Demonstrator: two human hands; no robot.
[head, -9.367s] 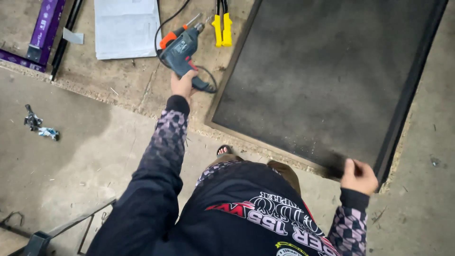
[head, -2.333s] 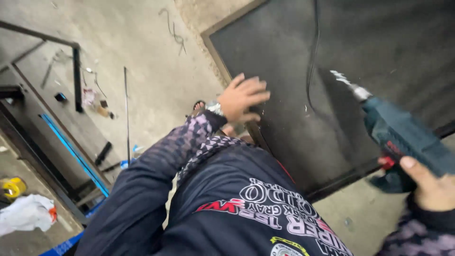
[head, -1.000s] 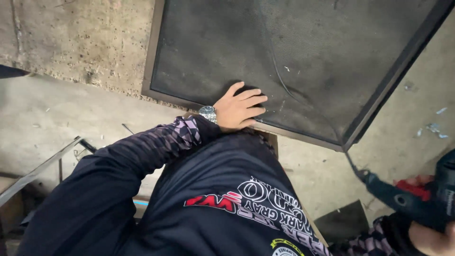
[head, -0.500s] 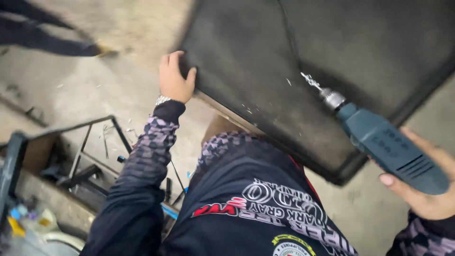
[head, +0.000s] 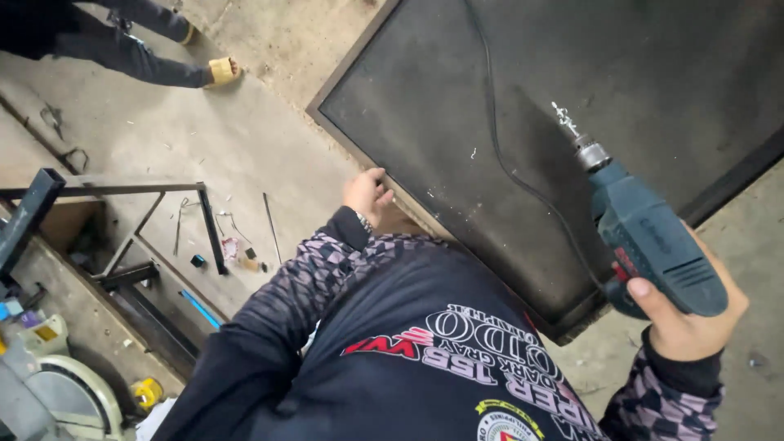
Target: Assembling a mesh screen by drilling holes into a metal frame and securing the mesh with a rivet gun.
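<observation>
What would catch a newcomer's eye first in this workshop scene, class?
First, the blue-green power drill gripped in the right hand at the right, its bit aimed at the big dark framed panel lying on the concrete floor. Next, the left hand gripping the panel's near edge at centre. A black cord trails across the panel.
</observation>
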